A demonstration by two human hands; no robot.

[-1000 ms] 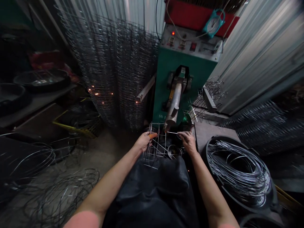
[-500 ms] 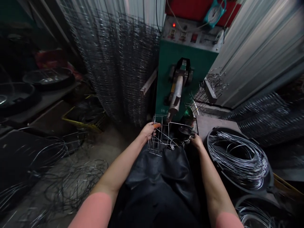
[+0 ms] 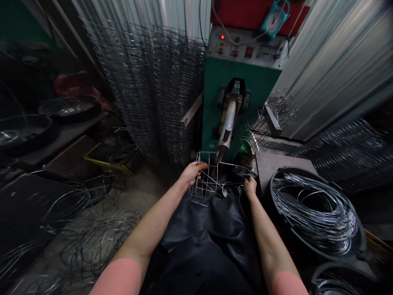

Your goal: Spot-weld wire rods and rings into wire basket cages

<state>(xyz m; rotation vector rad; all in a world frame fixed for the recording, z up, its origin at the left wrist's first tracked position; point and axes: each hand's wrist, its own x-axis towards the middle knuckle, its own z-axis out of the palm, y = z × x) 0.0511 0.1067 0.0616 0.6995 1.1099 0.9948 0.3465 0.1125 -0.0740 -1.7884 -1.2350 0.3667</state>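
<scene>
My left hand [image 3: 192,173] is closed on the left side of a wire frame [image 3: 201,196], with an orange piece [image 3: 202,166] at its fingertips. My right hand [image 3: 250,185] is closed around the right end of a thin wire [image 3: 235,165] that runs left toward the machine's tip. Just above the wire frame is the metal arm [image 3: 227,127] of a green machine [image 3: 211,98]. The frame hangs over my black apron [image 3: 208,229]. Dark round items below the wire are hard to make out.
Tall stacks of wire racks [image 3: 172,94] stand behind on the left. Wire coils lie in a black tub [image 3: 276,205] at the right. Loose wire [image 3: 101,241] covers the floor at the left, near a yellow crate [image 3: 104,162]. A teal scale [image 3: 273,21] hangs above the machine.
My right hand has turned and shifted slightly left and down along the wire. My left hand keeps its grip on the wire frame. The whole view has shifted a little.
</scene>
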